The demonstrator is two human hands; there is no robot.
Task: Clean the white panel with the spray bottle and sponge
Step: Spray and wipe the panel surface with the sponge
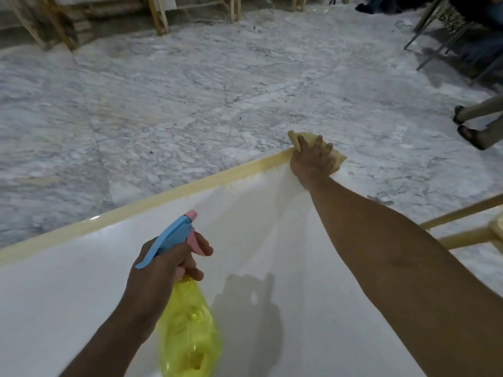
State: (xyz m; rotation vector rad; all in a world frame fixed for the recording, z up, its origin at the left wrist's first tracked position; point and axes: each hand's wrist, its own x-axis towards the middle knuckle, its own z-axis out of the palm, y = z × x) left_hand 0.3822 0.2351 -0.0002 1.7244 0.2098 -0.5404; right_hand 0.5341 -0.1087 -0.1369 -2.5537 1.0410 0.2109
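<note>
A glossy white panel (258,240) with a pale wooden edge band fills the lower half of the view. My left hand (166,265) grips the neck of a yellow spray bottle (187,330) with a blue and pink trigger head, held above the panel's near part, one finger on the pink trigger. At the panel's far corner my right hand (310,161) presses a tan sponge (339,159), fingers spread over it. The sponge sticks out past the hand on its far and right sides.
Grey-white marble floor (190,91) lies beyond the panel. Wooden frames (160,14) lean at the back. A person's sandalled feet (468,131) are at the right edge, a metal chair frame (435,36) at top right, and pale wooden bars (462,221) right of the panel.
</note>
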